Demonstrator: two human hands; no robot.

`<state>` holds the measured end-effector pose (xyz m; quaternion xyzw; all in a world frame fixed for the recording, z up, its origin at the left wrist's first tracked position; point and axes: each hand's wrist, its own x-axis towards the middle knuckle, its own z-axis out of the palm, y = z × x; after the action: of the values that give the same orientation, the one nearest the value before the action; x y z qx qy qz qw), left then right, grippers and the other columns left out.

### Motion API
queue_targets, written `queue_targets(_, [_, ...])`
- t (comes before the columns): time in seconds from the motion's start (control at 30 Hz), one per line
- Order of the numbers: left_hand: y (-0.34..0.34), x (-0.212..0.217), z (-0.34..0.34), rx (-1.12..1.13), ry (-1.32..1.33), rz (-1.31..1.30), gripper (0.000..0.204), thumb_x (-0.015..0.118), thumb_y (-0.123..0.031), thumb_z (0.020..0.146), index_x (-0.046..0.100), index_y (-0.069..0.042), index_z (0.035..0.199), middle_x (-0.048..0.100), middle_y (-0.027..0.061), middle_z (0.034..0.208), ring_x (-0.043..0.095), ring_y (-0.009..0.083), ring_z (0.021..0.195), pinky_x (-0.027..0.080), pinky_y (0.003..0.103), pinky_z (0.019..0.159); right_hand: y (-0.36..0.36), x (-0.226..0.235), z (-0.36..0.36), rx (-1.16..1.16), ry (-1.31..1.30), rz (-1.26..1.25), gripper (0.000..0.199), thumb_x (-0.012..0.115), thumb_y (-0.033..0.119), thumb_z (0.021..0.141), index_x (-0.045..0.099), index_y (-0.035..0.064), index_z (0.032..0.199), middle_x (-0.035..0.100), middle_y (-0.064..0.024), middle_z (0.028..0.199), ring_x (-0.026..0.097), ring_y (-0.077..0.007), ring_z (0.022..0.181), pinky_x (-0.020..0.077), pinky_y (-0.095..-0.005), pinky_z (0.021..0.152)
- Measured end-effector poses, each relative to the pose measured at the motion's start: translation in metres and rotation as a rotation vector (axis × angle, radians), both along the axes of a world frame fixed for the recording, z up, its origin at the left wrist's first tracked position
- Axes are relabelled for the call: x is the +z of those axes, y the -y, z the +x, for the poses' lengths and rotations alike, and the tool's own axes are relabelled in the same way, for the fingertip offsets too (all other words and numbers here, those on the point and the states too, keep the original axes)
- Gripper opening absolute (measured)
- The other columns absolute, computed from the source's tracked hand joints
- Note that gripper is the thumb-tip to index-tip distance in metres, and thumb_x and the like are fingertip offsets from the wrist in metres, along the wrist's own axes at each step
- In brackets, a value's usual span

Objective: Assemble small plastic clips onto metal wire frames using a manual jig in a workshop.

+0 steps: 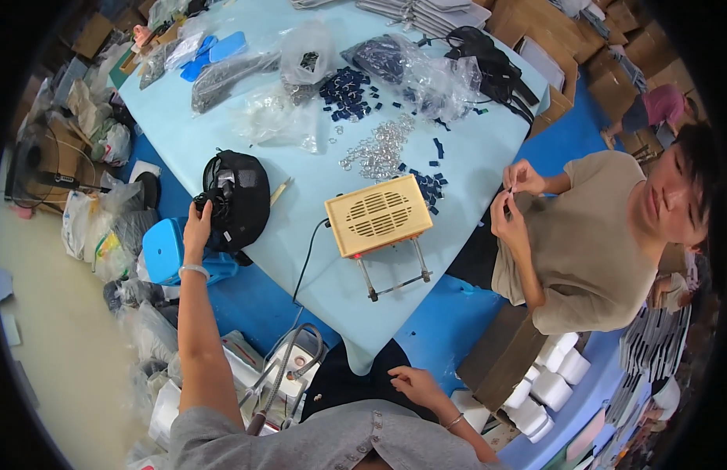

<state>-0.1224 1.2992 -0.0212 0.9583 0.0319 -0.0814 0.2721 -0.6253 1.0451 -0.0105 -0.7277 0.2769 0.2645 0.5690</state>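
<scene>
At the table's left edge, my left hand [197, 225] is closed on a bundle of black cord [215, 205]. The bundle lies against a black fabric bag [250, 196], and its grip is partly hidden. My right hand [416, 386] hovers over my lap near the table's front corner, fingers loosely apart and nothing seen in them. A cream-topped electric heater box [379, 215] with a slotted vent and metal legs stands on the table before me. Beyond it are a pile of clear rings [381, 149] and small dark blue pieces [346, 92].
On the right a co-worker [591, 227] pinches a small item. Clear plastic bags [281, 117] lie at the table's far side. A blue stool [166, 251] is by the left edge. A power cable [302, 270] hangs over the front edge. A carton [504, 352] holds white blocks.
</scene>
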Motion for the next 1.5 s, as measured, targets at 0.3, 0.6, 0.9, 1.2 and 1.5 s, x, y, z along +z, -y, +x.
queue_targets(0.3, [0.033, 0.0, -0.039, 0.129, 0.006, -0.395, 0.101, 0.071, -0.048, 0.072, 0.015, -0.003, 0.142, 0.048, 0.0161, 0.123, 0.051, 0.0253, 0.106, 0.046, 0.033, 0.079, 0.021, -0.039, -0.052, -0.021, -0.038, -0.005, 0.022, 0.059, 0.015, 0.084, 0.062, 0.0049, 0.103, 0.067, -0.007, 0.077, 0.065, -0.014, 0.069, 0.0499, -0.0254, 0.065])
queue_targets(0.6, [0.035, -0.04, 0.003, -0.112, 0.228, -0.525, 0.063, 0.074, -0.032, 0.074, 0.041, 0.0, 0.116, 0.058, 0.0134, 0.108, 0.056, 0.0218, 0.098, 0.043, 0.031, 0.085, 0.015, -0.075, -0.072, -0.034, -0.039, -0.006, 0.021, 0.06, 0.016, 0.083, 0.062, 0.0064, 0.101, 0.067, -0.0073, 0.078, 0.065, -0.0164, 0.07, 0.0504, -0.0278, 0.065])
queue_targets(0.9, [0.033, -0.004, 0.014, 0.027, 0.143, 0.044, 0.098, 0.064, -0.065, 0.067, 0.035, 0.002, 0.133, 0.041, 0.0252, 0.131, 0.04, 0.0378, 0.121, 0.035, 0.041, 0.1, 0.0, -0.052, -0.049, -0.034, -0.002, -0.081, 0.021, 0.06, 0.014, 0.083, 0.061, 0.0024, 0.101, 0.067, -0.0091, 0.076, 0.066, -0.0168, 0.067, 0.05, -0.027, 0.063])
queue_targets(1.2, [0.081, 0.03, -0.057, -0.227, 0.464, -0.463, 0.035, 0.068, -0.016, 0.078, 0.058, -0.004, 0.109, 0.057, 0.0117, 0.103, 0.055, 0.0216, 0.094, 0.047, 0.029, 0.076, -0.011, -0.078, -0.084, -0.197, -0.132, -0.025, 0.019, 0.058, 0.015, 0.084, 0.063, 0.0028, 0.098, 0.067, -0.0094, 0.077, 0.065, -0.016, 0.066, 0.0507, -0.0258, 0.061])
queue_targets(1.5, [0.128, 0.029, -0.071, -0.402, 0.171, -0.566, 0.021, 0.064, -0.012, 0.082, 0.063, -0.004, 0.1, 0.061, 0.0075, 0.091, 0.06, 0.0151, 0.081, 0.049, 0.026, 0.07, 0.026, -0.105, -0.139, -0.666, -0.29, 0.139, 0.02, 0.055, 0.014, 0.087, 0.061, -0.0033, 0.095, 0.063, -0.0112, 0.075, 0.063, -0.0173, 0.059, 0.0519, -0.0272, 0.051])
